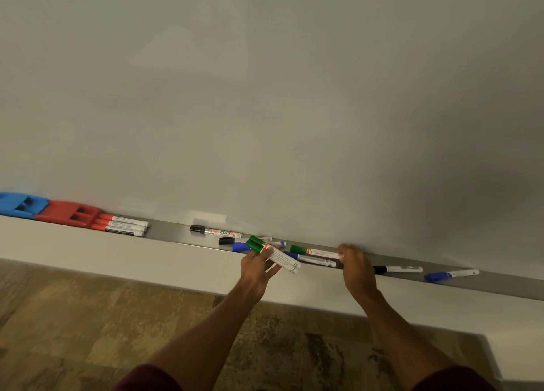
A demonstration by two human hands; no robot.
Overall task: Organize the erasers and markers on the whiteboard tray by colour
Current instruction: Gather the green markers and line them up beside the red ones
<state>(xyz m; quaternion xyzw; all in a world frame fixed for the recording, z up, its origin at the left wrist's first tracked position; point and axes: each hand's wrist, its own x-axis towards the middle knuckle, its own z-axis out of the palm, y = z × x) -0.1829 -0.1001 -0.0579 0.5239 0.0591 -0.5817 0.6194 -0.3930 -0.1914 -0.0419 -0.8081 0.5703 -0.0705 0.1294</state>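
Observation:
My left hand grips two green-capped markers just in front of the grey tray. My right hand pinches the white end of a third green marker lying on the tray. At the tray's left stand a blue eraser and a red eraser, with three red markers beside the red one. Two black markers lie mid-tray near blue markers. To the right lie a black marker and a blue marker.
The whiteboard rises behind the tray. A white ledge runs under the tray's front. Below it is patterned brown floor. A bare stretch of tray lies between the red markers and the black ones.

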